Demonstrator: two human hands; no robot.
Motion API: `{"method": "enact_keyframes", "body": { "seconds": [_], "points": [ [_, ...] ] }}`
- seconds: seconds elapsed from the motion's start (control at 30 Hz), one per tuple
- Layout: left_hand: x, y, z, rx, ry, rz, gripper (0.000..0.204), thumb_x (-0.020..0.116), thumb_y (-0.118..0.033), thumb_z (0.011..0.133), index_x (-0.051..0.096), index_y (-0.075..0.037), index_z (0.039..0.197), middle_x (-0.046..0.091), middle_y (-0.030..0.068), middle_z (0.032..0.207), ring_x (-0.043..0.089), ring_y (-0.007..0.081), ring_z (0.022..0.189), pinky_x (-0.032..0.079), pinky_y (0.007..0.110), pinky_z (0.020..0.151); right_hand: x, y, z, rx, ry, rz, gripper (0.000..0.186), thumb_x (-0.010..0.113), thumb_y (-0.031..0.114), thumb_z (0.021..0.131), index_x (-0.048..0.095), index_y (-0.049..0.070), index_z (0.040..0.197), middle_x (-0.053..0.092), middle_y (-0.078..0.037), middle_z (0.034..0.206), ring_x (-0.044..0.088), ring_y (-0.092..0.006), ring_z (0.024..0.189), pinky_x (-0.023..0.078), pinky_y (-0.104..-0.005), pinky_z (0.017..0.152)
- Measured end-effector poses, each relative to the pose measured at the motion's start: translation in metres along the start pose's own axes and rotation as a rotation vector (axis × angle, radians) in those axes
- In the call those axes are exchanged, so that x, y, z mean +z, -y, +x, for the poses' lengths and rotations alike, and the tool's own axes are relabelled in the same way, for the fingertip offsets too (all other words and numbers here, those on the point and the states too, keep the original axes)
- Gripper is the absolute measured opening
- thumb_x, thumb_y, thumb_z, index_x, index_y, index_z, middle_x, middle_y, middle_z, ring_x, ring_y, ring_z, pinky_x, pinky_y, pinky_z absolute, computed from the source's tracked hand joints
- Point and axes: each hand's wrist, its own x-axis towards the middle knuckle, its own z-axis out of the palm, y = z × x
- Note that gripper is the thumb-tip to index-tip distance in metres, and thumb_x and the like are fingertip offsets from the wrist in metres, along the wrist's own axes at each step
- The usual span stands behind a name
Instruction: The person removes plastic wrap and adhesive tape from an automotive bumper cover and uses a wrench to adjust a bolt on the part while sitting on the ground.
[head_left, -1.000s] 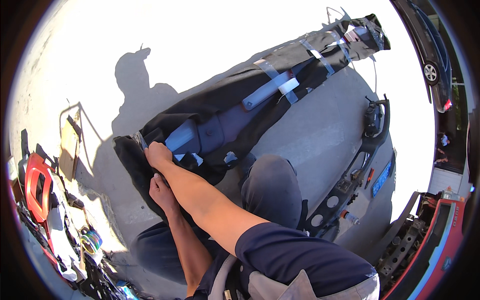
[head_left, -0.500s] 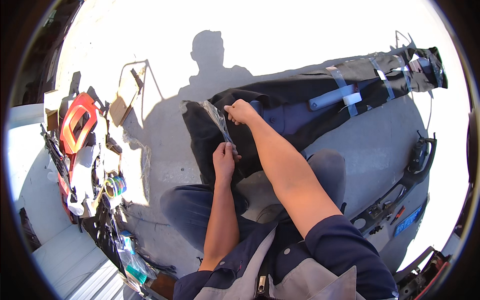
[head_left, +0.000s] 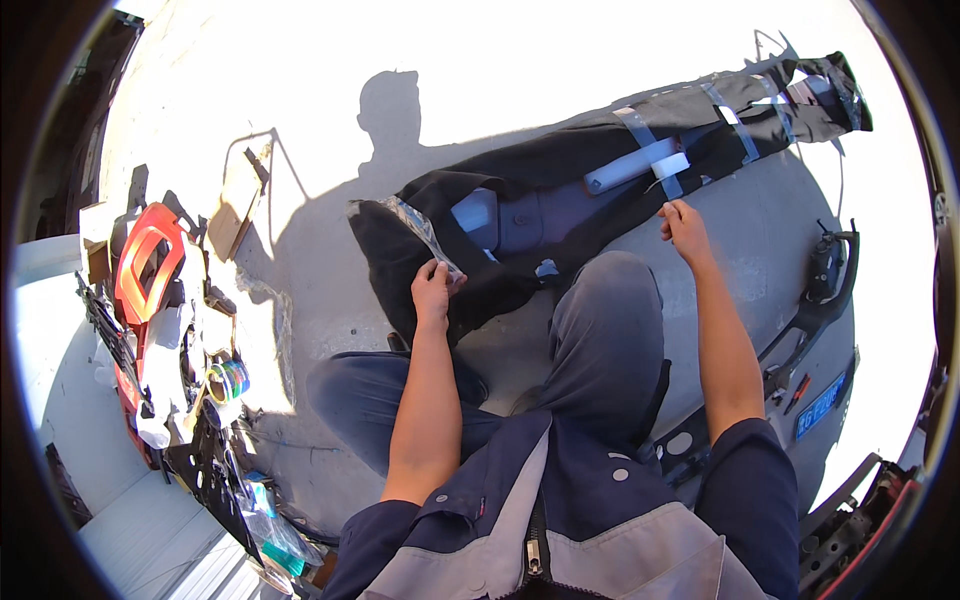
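While the black cloth bundle (head_left: 530, 160) lies on the concrete before us, we'd call it approx. half closed: clear tape bands (head_left: 635, 125) cross the far half, but the near half gapes over a grey panel (head_left: 530, 220). Our L hand (head_left: 433, 295) pinches a clear strip (head_left: 418, 225) at the near end; our R hand (head_left: 686, 230), just beside the lower edge, has fingertips together, contents unclear, nr. a white block (head_left: 672, 165).

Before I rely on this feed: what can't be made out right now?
All in the head view:
Right hand: too small to tell whether the fingertips pinch anything.
Grey part: edges hidden under black cloth.
Black frame: partly hidden behind the right arm.
Red bodywork: cut off at lower right.
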Motion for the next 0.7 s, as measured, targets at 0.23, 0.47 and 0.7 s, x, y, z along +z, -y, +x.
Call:
{"method": "enact_keyframes", "body": {
  "seconds": [0.23,0.47,0.7],
  "points": [
    [-0.026,-0.004,0.027,0.013,-0.061,0.299,0.025,0.058,-0.035,0.099,0.066,-0.012,0.1,0.064,-0.0004,0.089,0.064,0.0128,0.08,0.05,0.031,0.067,0.024,-0.225,-0.26,0.355,0.501,-0.597,0.035,0.051,0.035,0.096,0.066,0.004,0.102,0.069,-0.021,0.101,0.064,-0.0409,0.098,0.05,-0.051,0.084],
    [-0.023,0.003,0.027,0.042,-0.083,0.26,0.028,0.052,-0.027,0.101,0.069,-0.012,0.116,0.056,-0.0026,0.083,0.051,0.0089,0.069,0.046,0.028,0.063,0.08,-0.278,-0.399,0.641,0.377,-0.249,0.035,0.051,0.035,0.095,0.067,0.004,0.099,0.07,-0.017,0.09,0.067,-0.0363,0.088,0.052,-0.0481,0.079],
    [-0.051,0.001,0.044,0.048,-0.058,0.245,0.027,0.055,-0.028,0.101,0.066,-0.004,0.105,0.049,-0.0007,0.073,0.044,0.0098,0.054,0.039,0.024,0.046,0.099,-0.235,-0.365,0.542,0.21,0.007,0.029,0.052,0.03,0.095,0.066,0.004,0.096,0.068,-0.011,0.074,0.068,-0.0251,0.066,0.052,-0.0403,0.065]
  ]
}}
